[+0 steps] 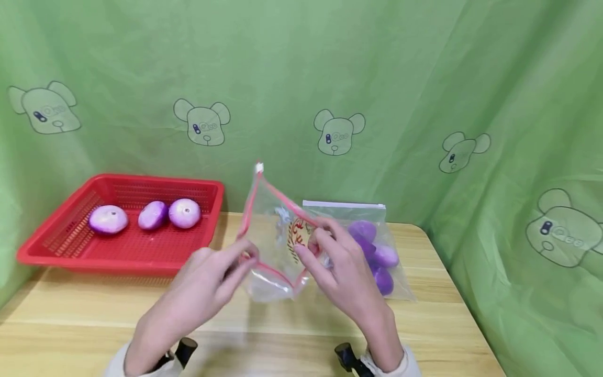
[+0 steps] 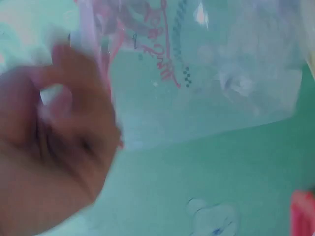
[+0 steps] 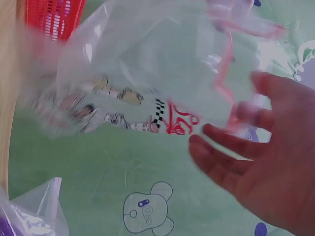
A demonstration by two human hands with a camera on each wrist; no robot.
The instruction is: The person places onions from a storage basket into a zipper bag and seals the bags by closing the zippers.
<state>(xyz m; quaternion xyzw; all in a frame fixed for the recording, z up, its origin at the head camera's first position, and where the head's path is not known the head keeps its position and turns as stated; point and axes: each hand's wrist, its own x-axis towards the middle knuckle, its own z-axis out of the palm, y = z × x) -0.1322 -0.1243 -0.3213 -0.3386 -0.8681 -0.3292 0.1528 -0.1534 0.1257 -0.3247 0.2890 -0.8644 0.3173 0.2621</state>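
Note:
Between both hands hangs a clear zip bag (image 1: 270, 225) with a red-edged mouth, spread wide, and a white slider at its top corner. Red lettering and a printed figure show on its side in the right wrist view. My left hand (image 1: 216, 277) pinches the left edge of the mouth between thumb and fingers. At the opposite edge, my right hand (image 1: 341, 267) holds the red rim with bent fingers. In the right wrist view, that hand (image 3: 266, 152) has its fingers on either side of the rim. The left wrist view blurs the left hand (image 2: 64, 132).
A red basket (image 1: 141, 264) at the left holds three purple-and-white onions (image 1: 185, 213). Behind my right hand lies another clear bag (image 1: 400, 285) with several purple onions (image 1: 363, 230) inside. Green curtain (image 1: 273, 63) surrounds the wooden table (image 1: 273, 356).

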